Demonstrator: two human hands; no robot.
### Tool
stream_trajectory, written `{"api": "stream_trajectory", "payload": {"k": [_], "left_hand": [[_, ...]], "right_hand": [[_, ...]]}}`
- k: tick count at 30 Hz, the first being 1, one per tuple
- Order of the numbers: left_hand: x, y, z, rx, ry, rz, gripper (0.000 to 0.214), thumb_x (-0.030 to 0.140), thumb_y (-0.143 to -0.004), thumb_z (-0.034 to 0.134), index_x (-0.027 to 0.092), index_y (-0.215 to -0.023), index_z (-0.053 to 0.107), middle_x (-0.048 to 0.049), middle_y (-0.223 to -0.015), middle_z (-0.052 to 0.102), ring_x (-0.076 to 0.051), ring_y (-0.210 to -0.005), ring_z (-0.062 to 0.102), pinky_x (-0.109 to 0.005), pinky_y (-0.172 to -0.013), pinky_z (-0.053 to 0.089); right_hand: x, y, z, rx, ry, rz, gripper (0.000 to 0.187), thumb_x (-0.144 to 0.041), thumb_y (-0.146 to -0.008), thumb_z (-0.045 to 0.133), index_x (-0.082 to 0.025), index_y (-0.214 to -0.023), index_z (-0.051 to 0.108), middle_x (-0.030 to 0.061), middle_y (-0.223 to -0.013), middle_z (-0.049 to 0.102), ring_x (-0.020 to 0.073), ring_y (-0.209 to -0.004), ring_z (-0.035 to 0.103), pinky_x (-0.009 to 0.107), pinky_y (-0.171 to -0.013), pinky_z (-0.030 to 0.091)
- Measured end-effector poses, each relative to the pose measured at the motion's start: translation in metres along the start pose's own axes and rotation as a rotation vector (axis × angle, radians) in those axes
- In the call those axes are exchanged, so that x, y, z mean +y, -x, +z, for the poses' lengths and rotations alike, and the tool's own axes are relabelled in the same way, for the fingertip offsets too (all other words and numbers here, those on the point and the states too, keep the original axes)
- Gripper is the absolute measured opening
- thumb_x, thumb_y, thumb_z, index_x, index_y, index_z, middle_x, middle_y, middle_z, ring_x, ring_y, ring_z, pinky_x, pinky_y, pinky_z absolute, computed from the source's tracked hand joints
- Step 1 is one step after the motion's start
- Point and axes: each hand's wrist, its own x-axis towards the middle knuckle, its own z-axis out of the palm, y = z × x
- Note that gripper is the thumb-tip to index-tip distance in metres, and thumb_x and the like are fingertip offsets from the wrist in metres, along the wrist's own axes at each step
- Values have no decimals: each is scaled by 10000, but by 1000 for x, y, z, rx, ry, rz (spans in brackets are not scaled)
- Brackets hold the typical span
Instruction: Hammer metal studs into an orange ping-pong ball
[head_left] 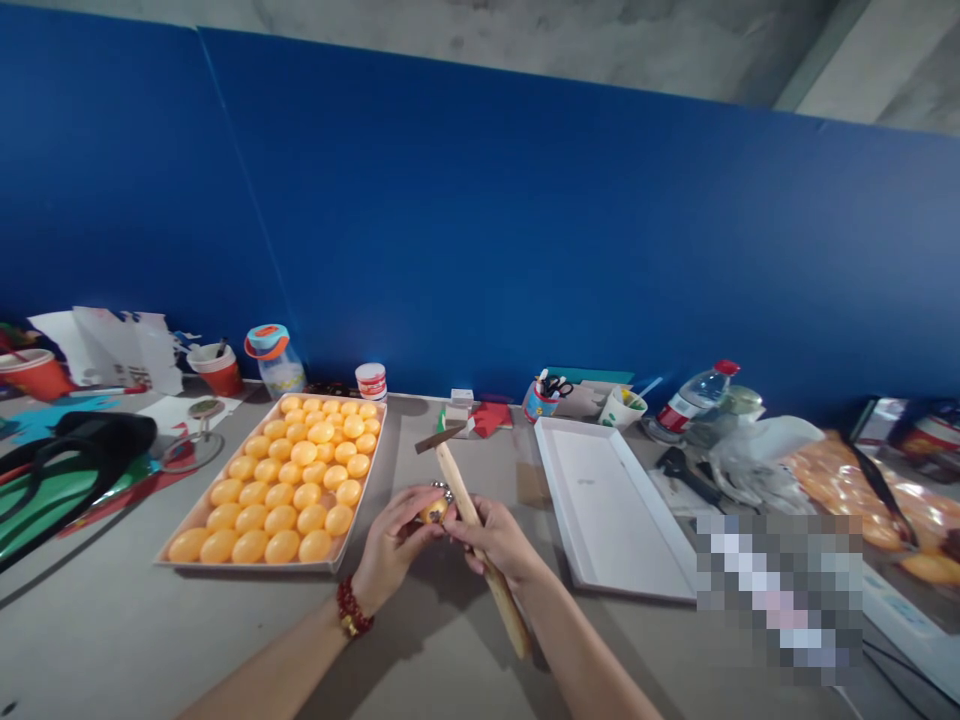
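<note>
The orange ball (pixel 433 513) sits between your two hands, pinched in the fingers of your left hand (pixel 396 535), with small silvery metal pieces (pixel 441 490) at its upper side. Your right hand (pixel 496 540) is wrapped around the wooden handle of a hammer (pixel 459 482), its head up and beyond your fingers, its butt down toward your right forearm. The hands are close together at the ball; you cannot tell whether your right fingertips press on it too. On your left wrist is a red beaded bracelet (pixel 352 608). Just left of your left hand lies a shallow tray (pixel 250 569) filled with rows of orange balls (pixel 304 453). To the right of your right hand is a white shallow tray (pixel 609 510). Beyond your hands, red paper (pixel 491 418) lies near a pen cup (pixel 540 402); farther right stands a red-capped plastic bottle (pixel 690 405).
</note>
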Motion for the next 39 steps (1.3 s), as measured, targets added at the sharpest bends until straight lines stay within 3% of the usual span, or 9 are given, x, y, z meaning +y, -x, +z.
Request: {"api": "stream_trajectory", "payload": {"k": [16,39], "left_hand": [[-2,0,-1,17,-7,17,321,273,-856,617,248,-1176,633,-97,-1189,628,-239,-1108,602,-367,-908,535],[0,0,-5,17,-121,18,316,302,-856,619,247,-1165,651,-85,-1181,673,-237,-1090,627,-385,-930,531]], "right_hand": [[5,-3,4,52,-54,20,392,-449,-664,786,-153,-800,568,-28,-630,569,32,-395,387,139,-301,323],[7,0,13,106,18,24,438,-537,-706,717,-181,-832,494,-96,-524,486,27,-336,356,146,-301,296]]}}
